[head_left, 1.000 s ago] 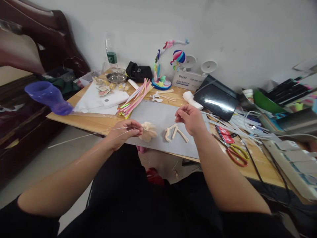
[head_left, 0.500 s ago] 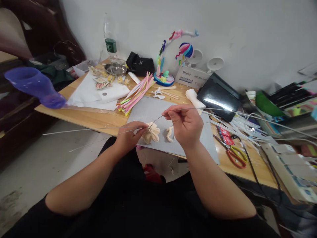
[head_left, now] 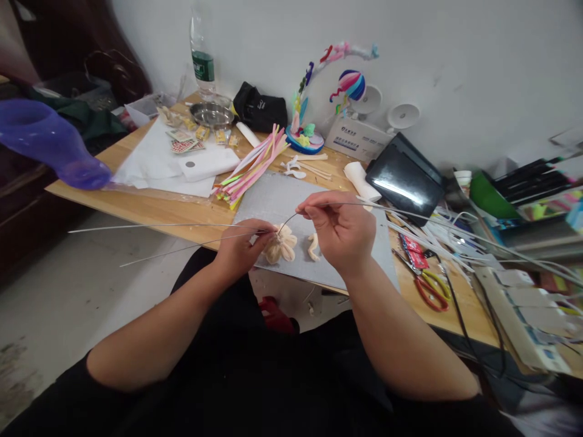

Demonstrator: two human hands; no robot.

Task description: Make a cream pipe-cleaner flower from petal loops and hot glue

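A cream fabric-like flower [head_left: 283, 244] with rounded petals hangs at the fingertips of my left hand [head_left: 243, 247], which pinches it together with thin wires at its centre. Two wire ends [head_left: 150, 227] stick out to the left past that hand. My right hand [head_left: 344, 230] pinches a long thin wire [head_left: 288, 220] between thumb and fingers. This wire bends down into the flower, and its other end trails off to the right. Below, on the grey board [head_left: 264, 197], lies a curled cream piece [head_left: 313, 249], partly hidden by my right hand.
Pipe cleaners [head_left: 255, 167] in a colourful bundle lie behind the board. Pliers [head_left: 432, 290] and red packets [head_left: 413, 252] are at the right, near a power strip [head_left: 523, 315]. A purple vase-like container [head_left: 54, 142] stands left; a bottle [head_left: 203, 67] and balloon ornament [head_left: 304, 141] stand at the back.
The view has shifted slightly, so the things on the table sit a little differently in the picture. Both hands keep their pinch on the wires and flower, with hardly any movement.
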